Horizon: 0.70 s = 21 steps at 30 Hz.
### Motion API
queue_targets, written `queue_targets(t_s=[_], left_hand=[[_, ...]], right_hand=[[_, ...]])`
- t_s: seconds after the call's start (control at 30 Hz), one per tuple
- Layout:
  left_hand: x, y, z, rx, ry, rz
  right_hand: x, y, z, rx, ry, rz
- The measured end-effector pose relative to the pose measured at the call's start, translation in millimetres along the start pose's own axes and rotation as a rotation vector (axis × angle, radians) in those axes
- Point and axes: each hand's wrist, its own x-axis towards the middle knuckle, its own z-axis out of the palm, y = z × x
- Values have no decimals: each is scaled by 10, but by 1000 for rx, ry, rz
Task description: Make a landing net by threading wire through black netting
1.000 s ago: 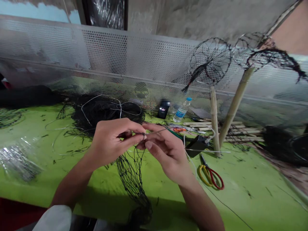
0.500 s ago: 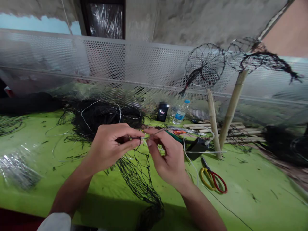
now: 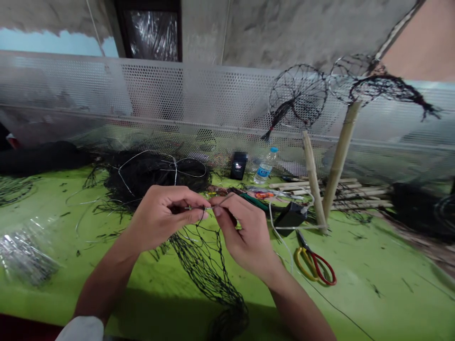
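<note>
Black netting (image 3: pixel 204 265) hangs from a thin wire between my hands and bunches up near the table's front edge. My left hand (image 3: pixel 165 215) pinches the wire and the top of the net between thumb and fingers. Close to its fingertips, my right hand (image 3: pixel 245 229) is closed on the same thin wire, thumb against forefinger. The wire (image 3: pixel 209 207) shows as a short stretch between the fingertips, with a net loop around it. Part of it is hidden by the fingers.
On the green table (image 3: pixel 362 284) lie scissors (image 3: pixel 314 265), a black box (image 3: pixel 292 217) with a white cable, sticks and a bag of metal pieces (image 3: pixel 28 253). Behind stand a bottle (image 3: pixel 263 166), a black net pile (image 3: pixel 156 175) and two bamboo posts (image 3: pixel 339 156) by hooped nets.
The fingertips of both hands have come slightly closer together along the wire. The view has shifted a little, and the hanging net has swung slightly to the right at its lower end.
</note>
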Motion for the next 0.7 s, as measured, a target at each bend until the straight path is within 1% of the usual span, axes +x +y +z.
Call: queue_targets(t_s=[0.1, 0.23, 0.3, 0.4, 0.47, 0.53, 0.6, 0.67, 0.7], left_hand=[[-13, 12, -7, -42, 11, -5], [-14, -3, 1, -55, 26, -11], [-9, -8, 8, -46, 31, 10], [-7, 6, 7, -18, 39, 70], [-13, 29, 0, -11, 26, 83], [-21, 52, -5, -20, -5, 42], [-23, 61, -5, -35, -29, -28], [-11, 45, -3, -62, -14, -98], [1, 29, -3, -82, -3, -130]], right_hand=[[21, 8, -16, 68, -28, 26], [21, -14, -11, 71, 24, 2], [10, -31, 6, 62, 28, 9], [-1, -38, 24, 84, -2, 31], [4, -30, 13, 132, -34, 42], [15, -18, -17, 180, -86, 59], [24, -10, -49, 215, -138, 97], [20, -9, -60, 213, -146, 142], [12, -11, -54, 190, -125, 157]])
